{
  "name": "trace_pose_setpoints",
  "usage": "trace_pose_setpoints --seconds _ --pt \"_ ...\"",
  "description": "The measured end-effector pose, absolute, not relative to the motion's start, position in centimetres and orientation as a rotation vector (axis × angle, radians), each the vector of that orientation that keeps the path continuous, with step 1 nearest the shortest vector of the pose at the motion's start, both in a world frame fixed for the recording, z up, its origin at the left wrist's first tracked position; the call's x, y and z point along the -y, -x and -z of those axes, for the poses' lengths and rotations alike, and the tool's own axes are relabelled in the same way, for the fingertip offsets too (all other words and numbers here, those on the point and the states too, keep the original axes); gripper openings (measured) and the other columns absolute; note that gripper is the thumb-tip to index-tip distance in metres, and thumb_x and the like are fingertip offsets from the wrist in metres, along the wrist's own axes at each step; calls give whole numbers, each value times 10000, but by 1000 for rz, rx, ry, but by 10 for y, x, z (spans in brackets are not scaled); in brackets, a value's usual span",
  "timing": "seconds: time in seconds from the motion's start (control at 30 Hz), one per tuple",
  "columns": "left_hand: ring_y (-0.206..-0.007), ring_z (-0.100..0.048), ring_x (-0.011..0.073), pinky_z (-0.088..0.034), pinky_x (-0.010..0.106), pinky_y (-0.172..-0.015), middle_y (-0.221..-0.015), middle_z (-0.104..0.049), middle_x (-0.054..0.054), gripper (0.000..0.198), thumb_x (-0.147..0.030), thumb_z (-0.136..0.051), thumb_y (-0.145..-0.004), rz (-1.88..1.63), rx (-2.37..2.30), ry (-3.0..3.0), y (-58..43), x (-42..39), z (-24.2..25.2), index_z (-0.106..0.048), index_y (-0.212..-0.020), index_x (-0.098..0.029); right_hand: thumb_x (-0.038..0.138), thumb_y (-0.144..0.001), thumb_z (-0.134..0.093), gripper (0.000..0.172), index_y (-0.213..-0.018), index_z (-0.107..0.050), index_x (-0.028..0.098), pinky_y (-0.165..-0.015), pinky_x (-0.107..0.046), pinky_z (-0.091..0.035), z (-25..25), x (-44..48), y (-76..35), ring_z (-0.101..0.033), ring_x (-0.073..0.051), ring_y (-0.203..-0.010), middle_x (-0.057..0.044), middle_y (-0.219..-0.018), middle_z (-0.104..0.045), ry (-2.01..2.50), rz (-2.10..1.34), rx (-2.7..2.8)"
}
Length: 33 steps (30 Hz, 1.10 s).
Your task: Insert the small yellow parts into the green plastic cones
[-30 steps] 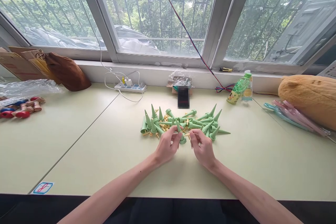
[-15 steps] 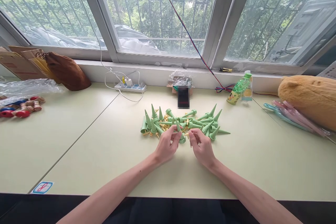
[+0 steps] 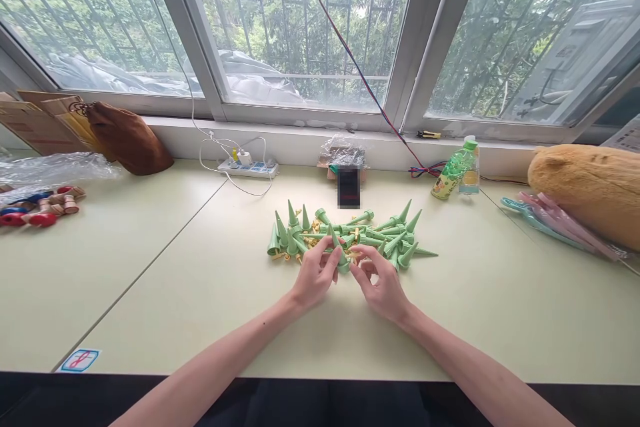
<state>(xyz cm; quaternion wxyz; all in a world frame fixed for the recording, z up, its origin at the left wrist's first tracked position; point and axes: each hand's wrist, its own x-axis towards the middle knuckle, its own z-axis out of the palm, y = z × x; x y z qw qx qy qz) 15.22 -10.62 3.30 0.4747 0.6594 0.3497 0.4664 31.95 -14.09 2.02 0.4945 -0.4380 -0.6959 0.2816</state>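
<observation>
My left hand point(image 3: 316, 272) is closed round a light green plastic plant-watering spike point(image 3: 338, 248), its point tilted up and to the left. Beside the spike's wide capped end is my right hand point(image 3: 382, 280), its thumb and forefinger curled around a small yellow valve piece point(image 3: 354, 255). The thumb tip lies close to the green cap; exact contact is partly hidden by the fingers. Just beyond both hands spreads a pile of similar green spikes point(image 3: 395, 240), with small yellow pieces point(image 3: 311, 240) mixed among them.
A black phone-like object point(image 3: 349, 190), pixelated, stands behind the pile. Farther back are a power strip point(image 3: 257, 167) with white cables and a green-capped bottle point(image 3: 453, 170). Red and blue wooden toys point(image 3: 43, 208) lie left; a brown plush point(image 3: 587, 190) and pink-and-blue plastic items point(image 3: 560, 223) sit right.
My right hand has shifted slightly left, to the spike's capped end. Its thumb and forefinger, earlier pinched on the yellow piece, are now farther apart. The spike tilts a little more left.
</observation>
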Motion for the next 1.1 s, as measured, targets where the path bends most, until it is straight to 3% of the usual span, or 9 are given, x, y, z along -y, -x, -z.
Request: trace_pose_setpoints --seconds 0.13,0.53,0.8,1.1 --pt "-426 -493 44 -415 173 -386 -782 -567 -4 268 -421 -488 -982 -1131 -862 -1637 -152 106 -33 -552 -1046 -169 297 -974 -511 163 -1103 -522 197 -488 -252 -379 -21 141 -320 -442 -119 -493 66 -598 -434 1070 -713 1713" --pt "-467 -510 57 -422 188 -419 -831 -584 17 215 -360 -468 -993 -1128 -868 -1798 -149 103 -31 -553 -1040 -169 354 -968 -518 179 -1058 -524 199 -454 -247 -335 -19 139 -320 -435 -117 -490 44 -652 -465 1085 -778 1695" --pt "-466 -509 72 -414 186 -444 -713 -589 -3 184 -311 -454 -996 -1125 -868 -1979 -147 104 -30 -545 -1052 -162 398 -963 -536 202 -994 -523 199 -480 -246 -386 -16 138 -320 -582 -159 -600 -4 -701 -577 1068 -818 1663" --pt "-471 -499 74 -436 197 -461 -726 -573 -4 171 -313 -459 -993 -1089 -855 -2067 -145 104 -23 -539 -1054 -175 438 -971 -513 252 -876 -525 204 -478 -251 -375 -17 137 -321 -467 -126 -509 28 -616 -509 1082 -863 1621"
